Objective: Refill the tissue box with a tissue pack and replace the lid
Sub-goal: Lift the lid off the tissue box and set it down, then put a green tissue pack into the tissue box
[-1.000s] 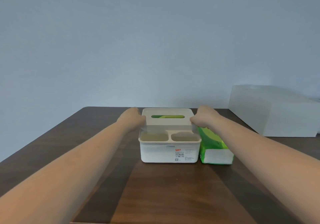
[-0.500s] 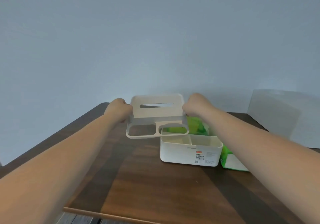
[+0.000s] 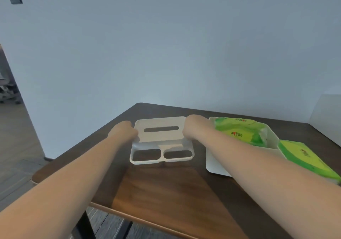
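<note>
The white lid (image 3: 162,139), with a slot and two cut-out openings, lies low over the dark wooden table (image 3: 166,189), left of the box. My left hand (image 3: 123,130) grips its left edge and my right hand (image 3: 193,128) grips its right edge. The white tissue box (image 3: 217,165) stands open to the right, partly hidden by my right forearm, with a green tissue pack (image 3: 241,131) inside it. A second green tissue pack (image 3: 310,157) lies against the box's right side.
The table's left corner (image 3: 36,178) and front edge are close to the lid. A pale box-like object (image 3: 326,117) stands at the far right by the wall. Wooden floor and a chair base show at the left.
Both hands lifted the lid off the box and carried it left and down to the table surface. The view swung left, so the box now sits at the right.
</note>
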